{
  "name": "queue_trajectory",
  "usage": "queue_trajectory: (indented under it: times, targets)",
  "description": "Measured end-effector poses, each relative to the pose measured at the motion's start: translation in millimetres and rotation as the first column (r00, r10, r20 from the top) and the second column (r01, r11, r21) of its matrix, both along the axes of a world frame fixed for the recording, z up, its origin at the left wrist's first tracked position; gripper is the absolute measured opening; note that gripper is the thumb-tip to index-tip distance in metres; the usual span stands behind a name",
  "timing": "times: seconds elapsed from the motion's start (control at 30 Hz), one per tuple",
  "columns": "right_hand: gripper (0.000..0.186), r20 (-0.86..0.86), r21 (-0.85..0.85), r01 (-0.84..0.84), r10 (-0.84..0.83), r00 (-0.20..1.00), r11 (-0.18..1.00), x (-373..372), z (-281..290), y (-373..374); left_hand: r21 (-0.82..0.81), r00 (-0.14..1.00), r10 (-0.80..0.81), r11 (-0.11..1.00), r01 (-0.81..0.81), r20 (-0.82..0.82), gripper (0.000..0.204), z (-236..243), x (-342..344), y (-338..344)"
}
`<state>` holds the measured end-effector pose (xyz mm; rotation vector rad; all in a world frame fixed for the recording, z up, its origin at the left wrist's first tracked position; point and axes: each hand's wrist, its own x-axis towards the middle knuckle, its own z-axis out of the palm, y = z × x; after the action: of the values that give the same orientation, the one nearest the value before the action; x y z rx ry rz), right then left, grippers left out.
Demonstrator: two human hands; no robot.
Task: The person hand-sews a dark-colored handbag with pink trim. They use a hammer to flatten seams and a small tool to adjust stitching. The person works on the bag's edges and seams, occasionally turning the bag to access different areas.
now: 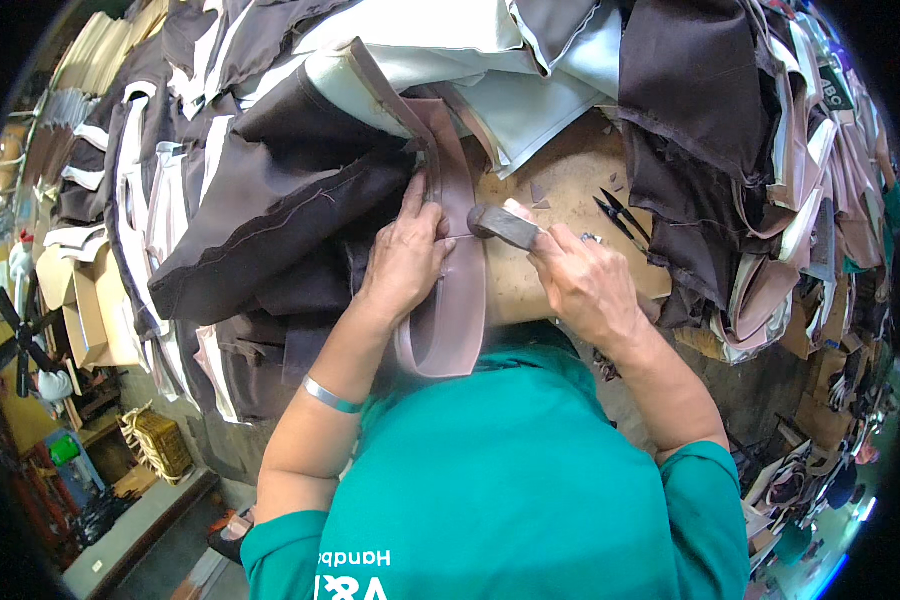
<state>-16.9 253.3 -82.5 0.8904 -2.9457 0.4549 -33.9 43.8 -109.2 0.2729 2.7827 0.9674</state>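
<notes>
A mauve leather-like strip (454, 190) runs down in front of me and curls into a loop near my body. It joins a dark brown bag panel (290, 190) on the left. My left hand (406, 255) grips and presses the strip's left edge, with the index finger stretched along the seam and the thumb bent in. In my right hand (588, 285) is a hammer (507, 228), its dark head at the strip's right side, close to my left thumb. Most of the handle is hidden by my fingers.
Black thread snips (622, 218) lie on the tan work board (550, 190) among small scraps. Dark brown pieces with pale linings pile up at left and right (695, 90). White sheets (420, 28) cover the far side. A fan (22, 330) stands at far left.
</notes>
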Motion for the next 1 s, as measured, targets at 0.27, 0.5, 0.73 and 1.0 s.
queue_trajectory:
  times: [0.27, 0.5, 0.73, 1.0]
  targets:
    - [0.066, 0.038, -0.026, -0.066, 0.067, 0.997, 0.997, 32, -7, 5, -0.013, 1.0, 0.025, 1.0, -0.025, -0.004, 0.019, 2, 1, 4]
    - [0.064, 0.076, -0.071, -0.138, 0.144, 0.987, 0.988, 41, -13, 17, 0.021, 1.0, -0.018, 1.0, 0.018, -0.015, 0.02, 1, -2, -1]
    - [0.052, -0.146, -0.238, 0.018, -0.055, 0.988, 0.971, -5, -2, -1, 0.043, 1.0, 0.011, 0.999, -0.011, 0.007, 0.023, -5, -3, -6]
    - [0.04, -0.083, -0.12, 0.071, -0.082, 0.993, 0.99, -19, -6, -11, 0.063, 0.998, 0.011, 0.998, -0.015, 0.066, 0.029, 3, 0, -5]
